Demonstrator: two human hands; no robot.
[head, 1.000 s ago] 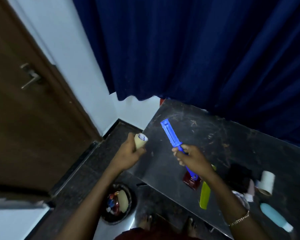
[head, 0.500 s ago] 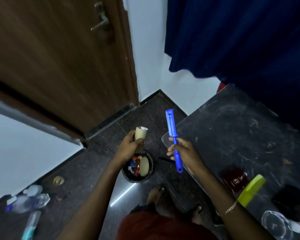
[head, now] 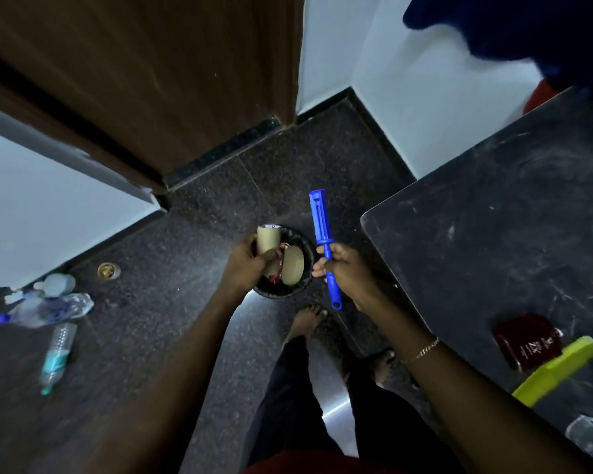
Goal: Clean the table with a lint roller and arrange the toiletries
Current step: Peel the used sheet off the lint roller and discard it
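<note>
The bare cardboard core [head: 267,242] of the lint roller sits clamped in the left hand [head: 245,268], fingers wrapped around its lower half, and it now hangs directly over the small black bin [head: 300,289] on the floor, where half a second ago it was held higher and off to the side, and a second ago up near the table corner. That shift reads as a spent roll about to be dropped: the bin already holds another tan core and some red wrapper scraps. The right hand [head: 344,273] stays closed around the blue roller handle [head: 324,244], fingers pinched on its narrow shaft with the empty spindle pointing up, just right of the bin. My judgement is that the cleaning cannot resume until a fresh roll is fitted on that spindle. The view has swung down and left, so only the near corner of the dark table [head: 493,217] shows, its surface streaked with pale dust and scuffs; a dark red box [head: 528,340] and a yellow-green tube [head: 555,374] lie together near its front edge, touching. Below is speckled dark stone floor [head: 185,254], with bare feet under the hands, crushed plastic bottles [head: 48,306] lying at the left by a white wall, a brown door [head: 144,70] and a blue curtain [head: 528,29] at the upper right.
</note>
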